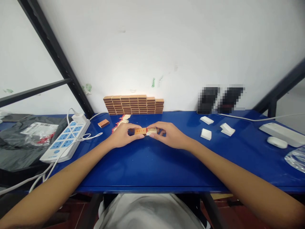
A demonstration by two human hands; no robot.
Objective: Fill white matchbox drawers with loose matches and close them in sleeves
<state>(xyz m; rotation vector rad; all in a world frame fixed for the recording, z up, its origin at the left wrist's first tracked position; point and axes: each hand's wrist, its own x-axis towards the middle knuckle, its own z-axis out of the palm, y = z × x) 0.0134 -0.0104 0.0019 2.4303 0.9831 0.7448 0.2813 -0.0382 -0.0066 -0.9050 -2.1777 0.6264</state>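
Between my two hands is an orange matchbox sleeve (140, 131), with a white inner tray (152, 131) of matches partly inside it and sticking out on the right. My left hand (122, 134) pinches the sleeve between thumb and fingers. The tray's outer end is gripped by my right hand (168, 135). Just behind my left hand lies a row of loose red-tipped matches (122, 122), partly hidden by it. Further left, a single matchbox (103, 123) rests on the blue table (143, 168).
Stacked matchboxes (133, 105) stand against the wall. Several white trays (206, 134) lie to the right, near two dark pixelated shapes (208, 100). A power strip (66, 140) with cables and a dark plastic bag (23, 140) are at left. A white case (277, 142) sits far right.
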